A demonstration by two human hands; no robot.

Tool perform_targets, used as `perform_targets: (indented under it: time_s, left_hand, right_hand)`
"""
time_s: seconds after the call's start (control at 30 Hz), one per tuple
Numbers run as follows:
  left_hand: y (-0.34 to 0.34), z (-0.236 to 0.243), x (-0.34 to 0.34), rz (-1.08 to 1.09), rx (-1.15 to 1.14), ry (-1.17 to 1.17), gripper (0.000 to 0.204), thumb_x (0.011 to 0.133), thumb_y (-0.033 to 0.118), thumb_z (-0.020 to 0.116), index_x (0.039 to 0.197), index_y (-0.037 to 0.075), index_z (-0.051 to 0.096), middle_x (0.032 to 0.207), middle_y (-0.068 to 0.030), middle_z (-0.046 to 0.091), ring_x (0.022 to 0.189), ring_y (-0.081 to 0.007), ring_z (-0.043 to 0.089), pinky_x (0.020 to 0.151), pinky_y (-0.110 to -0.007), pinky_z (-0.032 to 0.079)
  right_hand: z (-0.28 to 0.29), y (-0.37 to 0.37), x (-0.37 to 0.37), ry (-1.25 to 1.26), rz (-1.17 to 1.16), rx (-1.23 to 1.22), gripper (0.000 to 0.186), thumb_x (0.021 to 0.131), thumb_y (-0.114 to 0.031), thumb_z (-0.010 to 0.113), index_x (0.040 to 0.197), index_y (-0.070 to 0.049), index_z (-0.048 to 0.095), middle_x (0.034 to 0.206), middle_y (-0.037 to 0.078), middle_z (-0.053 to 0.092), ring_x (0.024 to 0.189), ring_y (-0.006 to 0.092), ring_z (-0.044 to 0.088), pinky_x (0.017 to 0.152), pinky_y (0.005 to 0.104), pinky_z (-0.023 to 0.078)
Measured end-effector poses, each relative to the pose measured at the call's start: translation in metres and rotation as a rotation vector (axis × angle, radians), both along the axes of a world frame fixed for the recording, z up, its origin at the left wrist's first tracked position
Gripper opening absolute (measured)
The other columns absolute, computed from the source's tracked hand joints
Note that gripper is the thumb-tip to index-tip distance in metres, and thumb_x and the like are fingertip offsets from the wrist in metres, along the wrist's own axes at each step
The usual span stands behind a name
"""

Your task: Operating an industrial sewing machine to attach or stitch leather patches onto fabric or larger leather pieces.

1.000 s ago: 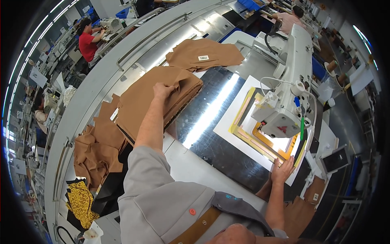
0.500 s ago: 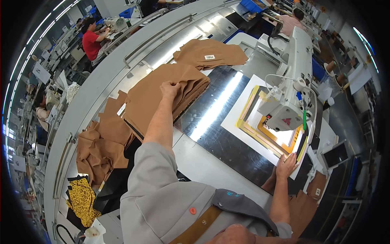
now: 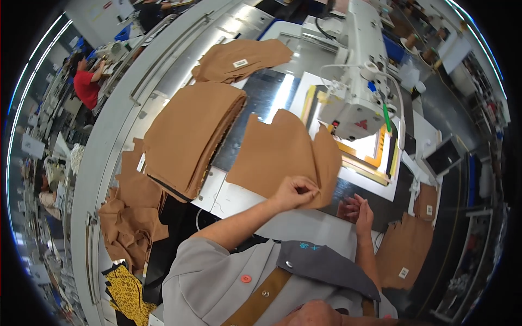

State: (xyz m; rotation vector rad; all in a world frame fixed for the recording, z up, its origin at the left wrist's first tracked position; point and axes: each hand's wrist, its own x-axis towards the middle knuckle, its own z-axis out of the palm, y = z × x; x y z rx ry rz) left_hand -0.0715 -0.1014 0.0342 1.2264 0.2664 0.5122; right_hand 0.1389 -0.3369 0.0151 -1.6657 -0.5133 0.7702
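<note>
My left hand pinches the near edge of a single brown leather-like panel. The panel spreads over the metal plate and its right side folds up toward the sewing machine. My right hand is to the right of the panel, by the near edge of the dark metal plate, with its fingers apart and nothing in them. To the left lies a thick stack of matching brown panels. The white sewing machine head stands over a frame with yellow edges, partly hidden by the machine.
Another brown pile with a white label lies at the back. Crumpled brown pieces and yellow leopard-print pieces are at the left. Labelled brown panels and a small screen are at the right. A person in red works beyond the rail.
My left hand has moved from the stack to the right and nearer, bringing one brown panel along. My right hand has come off the frame's corner. The view has shifted.
</note>
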Motion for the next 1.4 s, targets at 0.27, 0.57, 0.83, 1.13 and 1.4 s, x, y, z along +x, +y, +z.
perform_targets:
  time_s: [0.27,0.57,0.83,1.13,1.4]
  left_hand:
    - [-0.084,-0.028,0.014,-0.629,1.020,0.268,0.068,0.086,0.054,0.075,0.138,0.013,0.063,0.167,-0.0115,0.030,0.157,-0.0331,0.022,0.122,-0.063,0.013]
    - [-0.012,-0.003,0.112,-0.067,1.132,0.217,0.053,0.088,0.012,0.075,0.138,0.009,0.058,0.141,-0.0152,0.061,0.127,-0.0345,0.059,0.108,-0.045,0.048]
    - [0.029,0.028,0.161,-0.413,1.270,0.441,0.068,0.075,0.035,0.087,0.134,0.012,0.063,0.126,-0.0079,0.068,0.132,-0.0252,0.055,0.121,-0.052,0.023]
    - [0.075,0.007,0.095,-0.141,0.305,0.536,0.026,0.093,0.023,0.077,0.107,0.001,0.075,0.092,-0.0050,0.075,0.091,-0.0114,0.068,0.084,-0.029,0.053]
    - [0.087,-0.022,0.117,0.243,0.880,0.880,0.027,0.086,0.028,0.080,0.088,0.002,0.074,0.071,-0.0065,0.070,0.061,-0.0182,0.065,0.064,-0.032,0.052]
  right_hand:
    - [0.019,-0.017,0.039,0.301,-0.168,-0.046,0.085,0.102,-0.065,0.045,0.157,-0.001,0.033,0.136,0.021,0.061,0.105,0.0226,0.067,0.084,0.0342,0.055]
    - [0.013,0.018,0.045,-0.551,-0.254,-0.271,0.073,0.086,-0.028,0.079,0.146,-0.003,0.045,0.131,0.028,0.063,0.121,0.0414,0.064,0.099,0.0412,0.052]
    - [0.054,0.008,0.041,-0.394,0.096,0.013,0.030,0.088,-0.012,0.076,0.114,-0.001,0.066,0.095,0.012,0.072,0.086,0.0156,0.067,0.081,0.0320,0.054]
    - [0.034,-0.017,0.099,-0.145,-0.029,-0.030,0.022,0.094,-0.020,0.074,0.099,0.002,0.071,0.080,0.006,0.071,0.075,0.0087,0.064,0.070,0.0269,0.051]
    - [-0.002,0.042,0.136,-0.863,-0.146,-0.391,0.028,0.086,-0.028,0.074,0.074,-0.007,0.060,0.069,0.007,0.066,0.068,0.0318,0.065,0.070,0.0462,0.049]
